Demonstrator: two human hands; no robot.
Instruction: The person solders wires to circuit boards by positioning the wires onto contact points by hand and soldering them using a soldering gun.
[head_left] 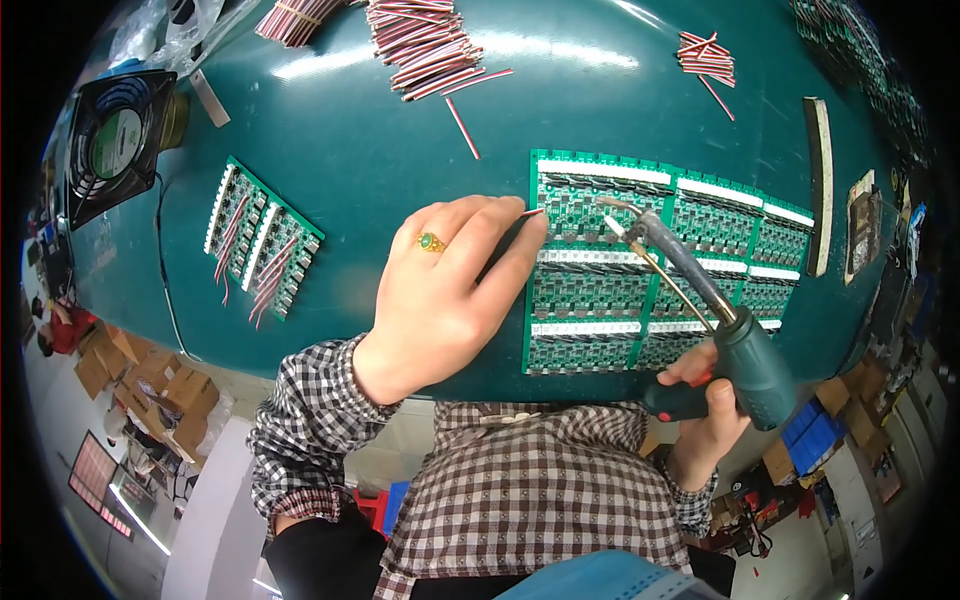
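Between the thumb and index finger of my left hand (450,280) is pinched a short red and white wire (533,212), its end at the left edge of a green circuit board panel (590,290). The panel lies flat, with rows of white strips and small dark parts. My right hand (712,405) grips a dark green soldering gun (755,370) by its handle. Its bent metal tip and a thin guide tube reach over the panel's upper middle, pointing toward the left hand. Whether the tip touches the board I cannot tell.
A smaller board panel (262,240) with wires lies at left, near a black fan (118,140). Bundled wires (420,45) are heaped at the back, with a smaller pile (707,58) at back right. A long narrow bar (818,185) lies right of the boards.
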